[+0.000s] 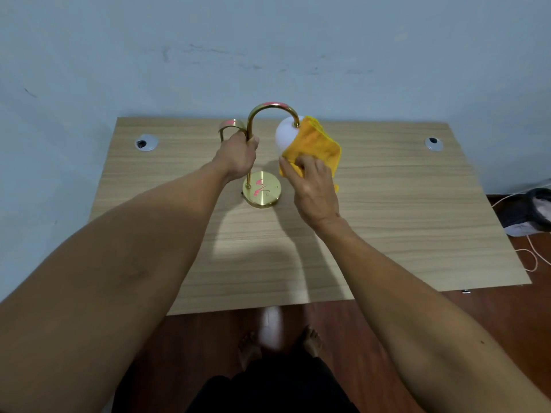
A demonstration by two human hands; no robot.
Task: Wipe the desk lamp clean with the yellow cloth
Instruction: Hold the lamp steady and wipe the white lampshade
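Note:
A brass desk lamp [269, 106] stands at the middle back of the wooden desk [417, 222], with an arched tube, a round base [269, 201] and a white shade [284, 137]. Pink marks show on the arch top, on the base and on a small brass hook to the left. My left hand [238, 158] is shut around the upright tube. My right hand [313, 186] holds the yellow cloth [313, 144] pressed against the right side of the white shade, covering part of it.
Two round cable grommets [146, 143] [433, 143] sit in the desk's back corners. A blue-grey wall rises right behind the desk. On the wooden floor at the right lie a dark bag [527, 210] and a thin cord [530, 257]. My bare feet stand below the desk's front edge.

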